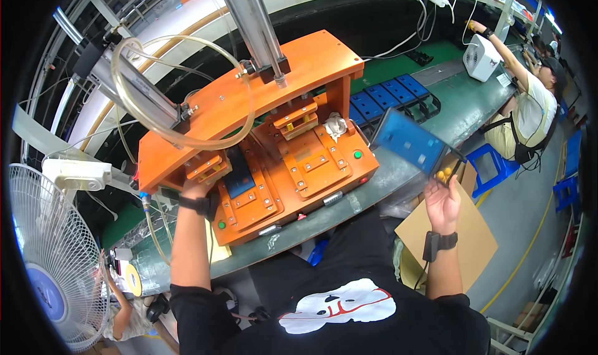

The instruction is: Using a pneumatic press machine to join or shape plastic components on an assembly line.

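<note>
An orange two-station press (pixel 293 59) stands on the bench in front of me. In its left station lies a dark blue rectangular panel (pixel 239 179) on an orange fixture. My left hand (pixel 198 189) reaches in beside that station, under the press's top. Its fingers are mostly hidden by the press parts, so their grip does not show. Out to the right, my right hand (pixel 443 206) grips a blue flat panel with a black frame (pixel 411 142) by its near corner, tilted above the bench edge. Yellow covers sit on its fingertips. The right station's fixture (pixel 314 162) holds no panel.
Several blue panels in black frames (pixel 389 96) lie in a row behind the press. A white crumpled cloth (pixel 335 125) rests on the press. A large fan (pixel 56 255) stands at left, cardboard (pixel 470 230) at right. A co-worker (pixel 529 99) sits farther along the bench.
</note>
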`<state>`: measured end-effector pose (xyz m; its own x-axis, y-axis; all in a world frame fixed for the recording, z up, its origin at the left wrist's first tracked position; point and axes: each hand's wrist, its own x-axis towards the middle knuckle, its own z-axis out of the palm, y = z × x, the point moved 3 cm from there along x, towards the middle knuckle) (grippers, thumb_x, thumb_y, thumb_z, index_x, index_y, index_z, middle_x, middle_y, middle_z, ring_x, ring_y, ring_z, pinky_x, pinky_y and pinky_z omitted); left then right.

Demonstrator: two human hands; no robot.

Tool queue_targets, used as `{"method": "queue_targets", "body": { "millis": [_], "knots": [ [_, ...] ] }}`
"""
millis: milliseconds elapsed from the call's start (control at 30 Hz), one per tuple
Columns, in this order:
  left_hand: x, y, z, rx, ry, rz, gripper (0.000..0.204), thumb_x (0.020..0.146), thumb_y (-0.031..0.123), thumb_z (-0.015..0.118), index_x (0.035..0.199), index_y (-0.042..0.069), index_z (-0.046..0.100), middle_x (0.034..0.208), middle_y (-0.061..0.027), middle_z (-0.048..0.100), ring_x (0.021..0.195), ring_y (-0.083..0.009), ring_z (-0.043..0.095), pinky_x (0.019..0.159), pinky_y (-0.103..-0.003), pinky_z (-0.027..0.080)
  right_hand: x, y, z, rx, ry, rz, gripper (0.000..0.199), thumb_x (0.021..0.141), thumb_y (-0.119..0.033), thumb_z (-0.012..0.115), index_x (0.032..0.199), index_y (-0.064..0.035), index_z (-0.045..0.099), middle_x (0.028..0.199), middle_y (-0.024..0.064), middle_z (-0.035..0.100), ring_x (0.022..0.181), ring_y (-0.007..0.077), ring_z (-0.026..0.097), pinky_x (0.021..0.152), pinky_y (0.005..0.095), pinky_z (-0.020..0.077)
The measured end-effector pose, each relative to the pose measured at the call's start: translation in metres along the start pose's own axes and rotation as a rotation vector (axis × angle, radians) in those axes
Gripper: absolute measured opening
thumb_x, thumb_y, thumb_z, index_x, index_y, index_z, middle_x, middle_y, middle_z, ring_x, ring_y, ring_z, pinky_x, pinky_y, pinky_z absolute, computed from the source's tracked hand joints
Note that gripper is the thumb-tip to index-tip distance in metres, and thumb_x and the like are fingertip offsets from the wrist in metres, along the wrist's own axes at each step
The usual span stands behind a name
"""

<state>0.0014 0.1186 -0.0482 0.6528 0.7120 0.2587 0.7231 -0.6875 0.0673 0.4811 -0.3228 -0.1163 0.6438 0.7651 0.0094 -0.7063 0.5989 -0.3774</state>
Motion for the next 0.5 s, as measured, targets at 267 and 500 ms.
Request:
{"method": "queue_targets", "body": {
  "millis": [267,500],
  "knots": [
    [-0.013,-0.02,0.021,-0.14,0.061,-0.022,0.032,0.097,0.022,0.061,0.127,0.014,0.066,0.121,-0.0124,0.067,0.116,-0.0295,0.064,0.097,-0.042,0.054,0.183,-0.022,-0.049,-0.114,0.213,-0.103,0.033,0.11,-0.03,0.054,0.13,-0.0043,0.059,0.131,0.0197,0.064,0.127,0.0312,0.061,0.112,0.0436,0.049],
    [-0.024,-0.011,0.006,-0.204,0.072,-0.124,0.03,0.096,0.019,0.064,0.125,0.011,0.066,0.118,-0.0129,0.067,0.112,-0.0292,0.065,0.095,-0.041,0.054,0.407,0.013,-0.07,-0.21,0.432,-0.072,0.037,0.112,-0.029,0.048,0.131,0.0022,0.05,0.129,0.0258,0.06,0.119,0.0394,0.065,0.101,0.0489,0.0581]
  ]
}}
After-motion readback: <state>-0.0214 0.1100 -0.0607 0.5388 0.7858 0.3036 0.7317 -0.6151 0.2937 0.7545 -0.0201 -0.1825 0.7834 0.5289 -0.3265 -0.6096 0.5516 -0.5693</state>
